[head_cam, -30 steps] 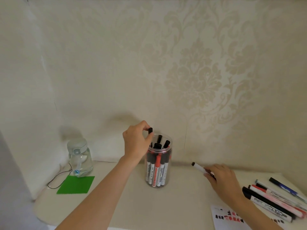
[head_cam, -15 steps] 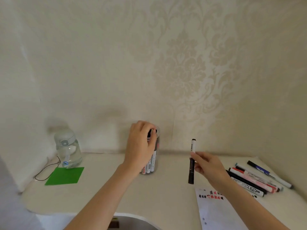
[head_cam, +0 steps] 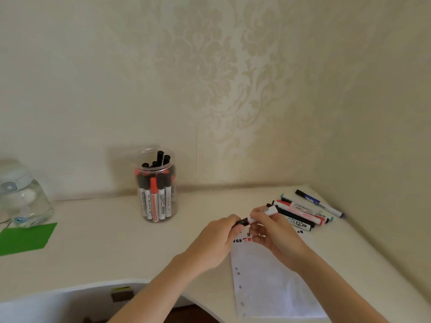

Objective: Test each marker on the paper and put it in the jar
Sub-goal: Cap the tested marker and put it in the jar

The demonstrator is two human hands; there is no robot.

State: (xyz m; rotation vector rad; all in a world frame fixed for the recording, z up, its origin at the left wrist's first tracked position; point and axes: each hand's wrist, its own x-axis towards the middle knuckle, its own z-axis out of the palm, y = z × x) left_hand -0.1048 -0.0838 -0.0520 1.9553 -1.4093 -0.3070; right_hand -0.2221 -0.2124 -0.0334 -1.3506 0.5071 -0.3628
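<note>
A clear plastic jar [head_cam: 155, 207] stands by the back wall, packed with several black and red markers. My right hand [head_cam: 272, 231] grips the white barrel of a marker [head_cam: 263, 212] above the top of the paper. My left hand [head_cam: 217, 241] pinches that marker's black cap [head_cam: 242, 222] at its left end. The white punched paper [head_cam: 268, 283] lies under both hands, with black and red test marks along its top edge. Several more markers [head_cam: 303, 212] lie in a row at the right.
A clear water bottle [head_cam: 22, 199] stands at the far left, with a green square sheet [head_cam: 23, 238] in front of it. The white desk [head_cam: 105, 248] meets patterned walls at the back and right. Its curved front edge runs below my arms.
My left hand has left the jar and come right to the cap of the marker. My right hand has lowered the marker over the paper. The view has turned right and down.
</note>
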